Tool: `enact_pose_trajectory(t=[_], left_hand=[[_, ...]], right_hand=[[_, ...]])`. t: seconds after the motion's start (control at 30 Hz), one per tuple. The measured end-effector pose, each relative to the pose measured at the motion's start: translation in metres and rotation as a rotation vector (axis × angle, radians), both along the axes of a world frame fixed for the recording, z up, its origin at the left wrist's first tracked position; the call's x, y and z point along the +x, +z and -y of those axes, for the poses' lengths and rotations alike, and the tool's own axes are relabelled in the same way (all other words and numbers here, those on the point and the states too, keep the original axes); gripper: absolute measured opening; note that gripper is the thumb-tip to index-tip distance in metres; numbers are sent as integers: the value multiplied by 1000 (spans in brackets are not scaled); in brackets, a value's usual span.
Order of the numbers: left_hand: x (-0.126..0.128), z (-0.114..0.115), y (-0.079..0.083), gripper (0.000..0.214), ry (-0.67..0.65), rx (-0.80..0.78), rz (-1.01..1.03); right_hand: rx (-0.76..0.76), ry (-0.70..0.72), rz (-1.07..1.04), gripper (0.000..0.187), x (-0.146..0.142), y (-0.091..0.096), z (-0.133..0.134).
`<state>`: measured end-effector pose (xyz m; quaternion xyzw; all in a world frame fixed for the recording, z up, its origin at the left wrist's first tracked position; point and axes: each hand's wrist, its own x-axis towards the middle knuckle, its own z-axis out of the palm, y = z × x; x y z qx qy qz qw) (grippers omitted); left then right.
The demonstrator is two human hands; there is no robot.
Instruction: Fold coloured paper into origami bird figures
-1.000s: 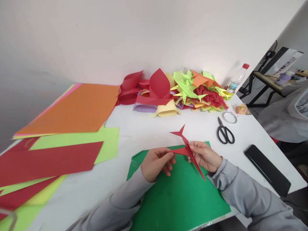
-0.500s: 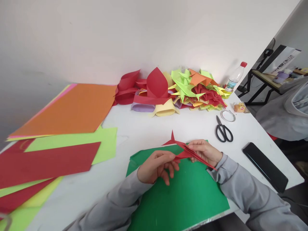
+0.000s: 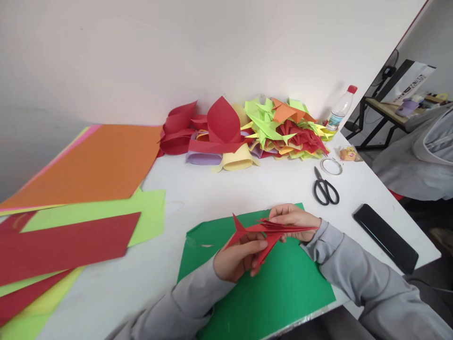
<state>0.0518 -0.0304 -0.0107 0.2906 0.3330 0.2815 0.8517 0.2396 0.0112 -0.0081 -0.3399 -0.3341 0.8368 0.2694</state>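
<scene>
A folded red paper figure [image 3: 268, 228], with pointed ends and narrow layered pleats, is held between my two hands above a green board [image 3: 283, 283]. My left hand [image 3: 236, 259] pinches its lower flap between thumb and fingers. On the far side, my right hand [image 3: 294, 220] grips the pleated part, its fingers closed and partly hidden behind the paper. One thin point of the figure reaches right, over my right wrist. Another points up at the left.
Coloured paper sheets [image 3: 92, 165] lie at left. Along the wall are rolled paper pieces [image 3: 223, 120] and a pile of folded paper shapes [image 3: 300, 134]. Scissors [image 3: 325, 190], a tape roll [image 3: 331, 166], a phone [image 3: 385, 237] and a bottle [image 3: 339, 109] are at right.
The red paper figure has turned so its long pleats lie nearly level. My left hand has shifted slightly left and down and now holds the lower flap. The whole view has moved a little.
</scene>
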Motion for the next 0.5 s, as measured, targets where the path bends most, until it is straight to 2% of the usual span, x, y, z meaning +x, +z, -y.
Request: enact_pose_trajectory(t=[0.13,0.2,0.27,0.3,0.37,0.5], left_hand=[[2,2,0,22,93,-65,85],[2,-1,1,25,213,-82,98],[1,-4,2,27,374,-99,75],[1,-6,3,28,445,-108,59],[0,-8,2,27,530,-128,22],[1,-7,-2,22,536,-143,-46]], right_hand=[[-53,-75,-28,35,-4,-1,1],[-103,-165,-54,33,-6,-1,3],[-74,-273,-32,30,-9,0,7],[-7,-320,6,30,-11,1,11],[245,-384,126,28,-15,4,19],[907,-394,453,9,-21,12,35]])
